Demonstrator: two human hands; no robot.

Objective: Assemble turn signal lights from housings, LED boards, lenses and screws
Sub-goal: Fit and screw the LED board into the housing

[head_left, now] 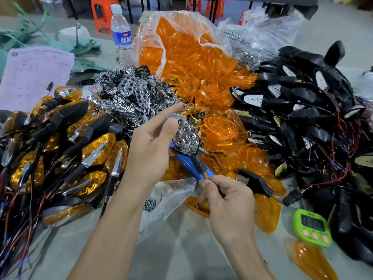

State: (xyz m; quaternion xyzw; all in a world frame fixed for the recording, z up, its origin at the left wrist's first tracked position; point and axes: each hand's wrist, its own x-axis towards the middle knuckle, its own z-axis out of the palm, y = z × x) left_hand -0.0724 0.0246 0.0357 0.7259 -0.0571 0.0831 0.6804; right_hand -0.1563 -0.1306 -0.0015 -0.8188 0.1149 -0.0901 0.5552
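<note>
Item in work: one black housing (193,152) with a chrome reflector (186,136) seated in its face, held above the surface (181,249) at frame centre. Its long axis runs from the pointed tip at 11 o'clock to the stem (199,167) at 5 o'clock.

Left hand (150,146): grips the housing from the 9 o'clock side, thumb pressed on the reflector, index finger extended past the tip. Right hand (228,207): thumb and forefinger pinch the brass end of the stem from 5 o'clock. A blue tool (188,165) lies beneath the housing.

No lens is fitted. Loose amber lenses (220,126) lie heaped from 1 to 3 o'clock of the hands, the closest near the left fingertip; one more lens (267,214) lies at 3 o'clock of the right hand. Judgement: fitting a lens is the next step, and the right hand is the better placed to fetch one, once it lets go of the stem.

Finished lights (80,142) are piled at 9 o'clock, bare housings (302,110) at 3 o'clock.

Writing: the water bottle (121,33) label, the paper form (36,73) and the green timer (311,226) display are not legible
</note>
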